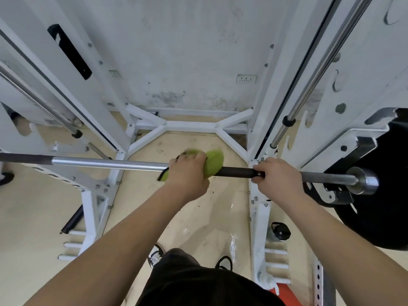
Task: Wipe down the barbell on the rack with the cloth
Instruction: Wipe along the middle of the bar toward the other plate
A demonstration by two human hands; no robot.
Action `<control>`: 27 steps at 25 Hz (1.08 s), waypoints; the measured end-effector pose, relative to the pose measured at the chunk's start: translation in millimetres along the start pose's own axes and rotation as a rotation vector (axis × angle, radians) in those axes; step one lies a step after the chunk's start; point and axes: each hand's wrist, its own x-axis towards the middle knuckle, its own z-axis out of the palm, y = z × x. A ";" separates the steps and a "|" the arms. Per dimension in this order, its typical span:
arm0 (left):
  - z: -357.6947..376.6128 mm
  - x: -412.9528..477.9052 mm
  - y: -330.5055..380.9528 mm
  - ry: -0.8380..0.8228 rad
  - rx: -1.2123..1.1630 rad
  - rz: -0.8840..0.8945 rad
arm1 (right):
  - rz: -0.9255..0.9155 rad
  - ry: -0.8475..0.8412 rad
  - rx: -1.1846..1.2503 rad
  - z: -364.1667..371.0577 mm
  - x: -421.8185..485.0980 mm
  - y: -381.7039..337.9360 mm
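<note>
Left hand (187, 173) wraps the green cloth (214, 165) around the barbell (110, 162), cloth bunching just right of its knuckles. Right hand (279, 176) grips the bare bar further right, beside the white rack (260, 138) upright.

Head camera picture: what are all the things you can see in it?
barbell: one, silver and dark, lying across the middle
cloth: one, green, wrapped on the barbell
rack: one, white, on both sides
weight plate: one, black, beside the barbell's right end
bottle: one, clear with black lid, on the floor right
wall sockets: two, white, on the back wall
shoes: two, black and white, bottom centre
left hand: one, gripping the cloth on the barbell
right hand: one, gripping the barbell
</note>
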 end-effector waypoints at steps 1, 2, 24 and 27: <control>9.7 2.3 -5.4 -0.033 0.004 0.026 | -0.006 0.002 0.015 -1.4 0.5 3.2; 17.3 5.0 -12.3 -0.025 -0.004 0.049 | -0.012 -0.006 0.031 -3.0 1.3 6.7; 50.8 28.6 61.7 0.114 -0.094 0.377 | 0.338 -0.127 0.272 -21.1 11.8 -3.7; 32.6 34.7 17.7 0.038 -0.051 0.453 | 0.364 -0.104 0.279 -21.9 10.9 -7.8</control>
